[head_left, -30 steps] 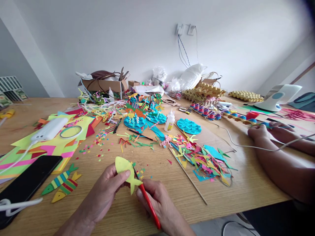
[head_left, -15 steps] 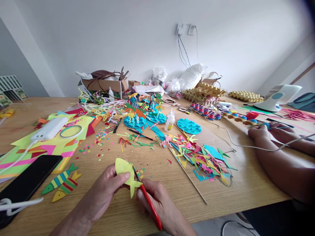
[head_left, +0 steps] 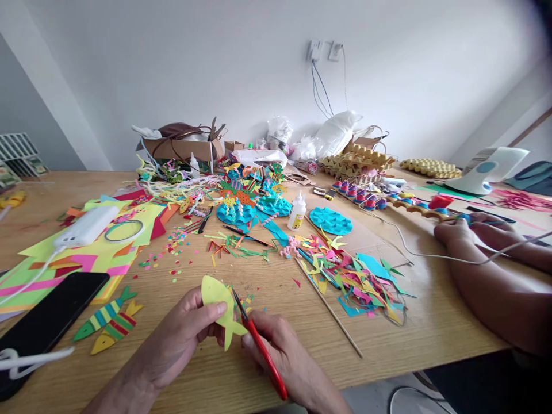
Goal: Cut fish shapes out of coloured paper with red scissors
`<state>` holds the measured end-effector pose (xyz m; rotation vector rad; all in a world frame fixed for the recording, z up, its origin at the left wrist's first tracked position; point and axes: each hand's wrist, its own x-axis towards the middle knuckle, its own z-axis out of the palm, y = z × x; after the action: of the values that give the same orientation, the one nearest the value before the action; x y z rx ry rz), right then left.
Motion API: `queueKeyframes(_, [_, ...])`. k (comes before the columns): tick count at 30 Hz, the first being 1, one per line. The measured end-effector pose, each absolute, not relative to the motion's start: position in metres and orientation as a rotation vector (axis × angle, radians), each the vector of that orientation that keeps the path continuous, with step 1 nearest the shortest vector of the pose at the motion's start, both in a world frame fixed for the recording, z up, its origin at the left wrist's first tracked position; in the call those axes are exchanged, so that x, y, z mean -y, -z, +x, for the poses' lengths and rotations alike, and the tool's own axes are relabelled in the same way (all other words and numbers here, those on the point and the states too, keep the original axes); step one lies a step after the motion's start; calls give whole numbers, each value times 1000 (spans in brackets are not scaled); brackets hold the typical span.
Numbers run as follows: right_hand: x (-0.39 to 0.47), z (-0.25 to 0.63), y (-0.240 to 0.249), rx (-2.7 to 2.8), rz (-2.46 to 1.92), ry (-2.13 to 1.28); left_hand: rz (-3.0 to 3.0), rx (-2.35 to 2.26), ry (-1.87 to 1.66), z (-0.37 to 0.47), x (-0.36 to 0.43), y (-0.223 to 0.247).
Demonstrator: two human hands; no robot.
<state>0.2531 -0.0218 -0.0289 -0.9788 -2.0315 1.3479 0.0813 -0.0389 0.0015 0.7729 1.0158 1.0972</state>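
Note:
Between the thumb and fingers of my left hand (head_left: 194, 325) is a yellow paper fish (head_left: 217, 302), its forked tail pointing down toward me. My right hand (head_left: 276, 348) is closed on red-handled scissors (head_left: 266, 351), whose dark blades point up and away just right of the fish's body. The blades look closed or nearly so. The tail's right tip lies close to the scissors' pivot; whether they touch I cannot tell. Two striped paper fish, one green (head_left: 103, 315) and one yellow (head_left: 117, 332), lie on the table left of my left hand.
A black phone (head_left: 52, 328) and coloured paper sheets (head_left: 103, 264) lie at left. A glue bottle (head_left: 297, 211), a blue egg-carton piece (head_left: 331, 221), paper scraps (head_left: 366, 282) and a thin stick (head_left: 330, 309) are ahead. At right, another person's hands (head_left: 474, 230) work on a painted carton strip.
The scissors have drawn slightly away from the fish, leaving a small gap by its body. My left hand and the fish have shifted only a little.

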Motion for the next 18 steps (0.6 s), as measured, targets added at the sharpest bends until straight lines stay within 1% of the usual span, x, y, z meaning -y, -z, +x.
queueKeyframes(7, [22, 252, 25, 2062, -946, -1353, 825, -1025, -1017, 82, 38, -2])
queueKeyframes(18, [22, 250, 27, 2052, -937, -1353, 825, -1046, -1004, 83, 37, -1])
